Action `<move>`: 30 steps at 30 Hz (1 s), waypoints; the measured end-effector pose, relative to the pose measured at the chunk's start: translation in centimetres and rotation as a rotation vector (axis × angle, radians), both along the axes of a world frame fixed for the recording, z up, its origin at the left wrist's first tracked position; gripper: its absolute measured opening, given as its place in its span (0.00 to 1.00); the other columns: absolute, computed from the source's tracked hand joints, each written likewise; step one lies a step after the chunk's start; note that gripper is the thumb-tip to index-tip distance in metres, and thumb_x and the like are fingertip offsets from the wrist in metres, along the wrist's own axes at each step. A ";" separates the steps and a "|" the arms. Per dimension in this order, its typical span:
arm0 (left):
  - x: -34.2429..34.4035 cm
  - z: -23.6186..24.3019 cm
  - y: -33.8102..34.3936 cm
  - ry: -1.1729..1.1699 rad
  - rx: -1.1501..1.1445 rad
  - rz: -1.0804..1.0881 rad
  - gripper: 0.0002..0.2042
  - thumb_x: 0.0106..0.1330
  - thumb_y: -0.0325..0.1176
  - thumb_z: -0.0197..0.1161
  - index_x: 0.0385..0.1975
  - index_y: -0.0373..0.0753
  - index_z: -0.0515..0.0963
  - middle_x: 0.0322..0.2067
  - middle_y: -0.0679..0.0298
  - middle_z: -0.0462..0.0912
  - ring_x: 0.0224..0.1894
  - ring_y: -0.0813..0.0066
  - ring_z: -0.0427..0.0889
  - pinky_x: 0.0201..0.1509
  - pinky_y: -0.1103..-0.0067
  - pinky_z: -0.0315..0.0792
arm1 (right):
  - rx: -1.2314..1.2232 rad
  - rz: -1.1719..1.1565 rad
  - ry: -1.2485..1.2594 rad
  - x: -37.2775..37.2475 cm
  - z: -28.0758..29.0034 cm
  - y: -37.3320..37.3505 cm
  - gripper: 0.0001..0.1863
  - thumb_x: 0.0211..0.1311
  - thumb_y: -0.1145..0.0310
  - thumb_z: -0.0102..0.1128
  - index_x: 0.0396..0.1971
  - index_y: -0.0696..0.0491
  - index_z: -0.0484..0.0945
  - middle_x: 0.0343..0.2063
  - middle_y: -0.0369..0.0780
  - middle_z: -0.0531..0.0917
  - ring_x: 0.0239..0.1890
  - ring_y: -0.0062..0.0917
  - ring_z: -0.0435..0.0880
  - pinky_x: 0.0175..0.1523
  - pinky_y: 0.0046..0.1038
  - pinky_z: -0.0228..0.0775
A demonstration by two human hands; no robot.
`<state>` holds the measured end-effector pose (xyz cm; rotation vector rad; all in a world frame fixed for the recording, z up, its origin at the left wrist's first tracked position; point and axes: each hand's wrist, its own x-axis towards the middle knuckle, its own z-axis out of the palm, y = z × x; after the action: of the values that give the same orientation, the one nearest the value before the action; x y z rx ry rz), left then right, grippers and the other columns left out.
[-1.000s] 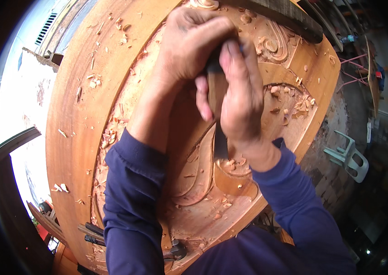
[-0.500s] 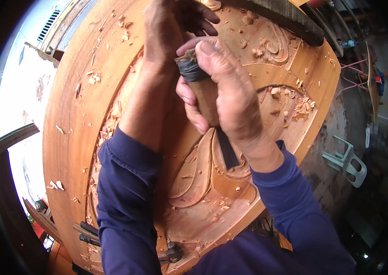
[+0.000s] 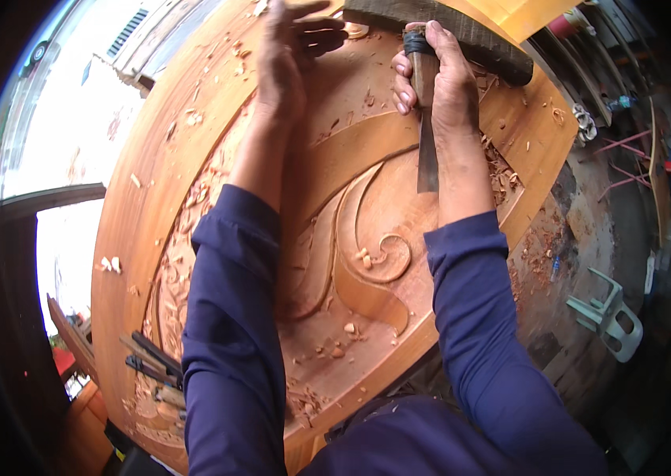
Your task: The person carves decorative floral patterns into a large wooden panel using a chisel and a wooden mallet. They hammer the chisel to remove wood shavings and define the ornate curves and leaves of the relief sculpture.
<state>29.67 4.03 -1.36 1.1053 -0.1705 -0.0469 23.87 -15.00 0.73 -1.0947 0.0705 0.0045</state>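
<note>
- Most of the view is taken up by a big carved wood panel (image 3: 383,230), swirls cut into it.
- A chunky dark beam (image 3: 450,36) is laid along the panel's far edge.
- The left hand (image 3: 278,75) is held over the far-left part, fingers loose and spread, nothing gripped.
- A chisel (image 3: 424,86) is grasped in the right hand's (image 3: 453,95) fingers, toward the far-right corner, blade aimed at the near edge; contact can't be told.
- Hand tools (image 3: 159,366) are bunched by the near-left corner.
- Shavings (image 3: 190,232) are scattered down the left side.
</note>
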 end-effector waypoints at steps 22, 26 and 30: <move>-44.0 2.6 -2.0 0.066 1.621 0.455 0.25 0.77 0.39 0.59 0.74 0.47 0.72 0.75 0.63 0.70 0.81 0.54 0.59 0.84 0.59 0.48 | -0.182 -0.099 -0.104 -3.5 2.0 -1.5 0.29 0.79 0.52 0.60 0.68 0.51 0.62 0.35 0.38 0.82 0.35 0.20 0.83 0.37 0.25 0.80; -44.4 2.1 -1.9 0.067 1.561 0.498 0.24 0.77 0.39 0.59 0.72 0.46 0.75 0.73 0.64 0.72 0.79 0.52 0.62 0.83 0.58 0.51 | -0.155 -0.085 -0.318 -9.3 2.5 -6.6 0.25 0.76 0.68 0.65 0.66 0.53 0.65 0.52 0.43 0.84 0.57 0.24 0.81 0.63 0.27 0.75; -44.4 2.0 -1.9 0.025 1.555 0.521 0.24 0.77 0.39 0.59 0.71 0.47 0.75 0.73 0.63 0.72 0.79 0.51 0.63 0.83 0.58 0.52 | -0.202 -0.059 -0.255 -16.5 3.2 -12.6 0.27 0.70 0.76 0.70 0.64 0.55 0.67 0.55 0.44 0.84 0.57 0.27 0.82 0.64 0.28 0.75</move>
<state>-14.74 2.15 0.62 2.6644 0.2528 0.3305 7.32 -27.56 3.92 -1.2868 -0.1289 -0.1983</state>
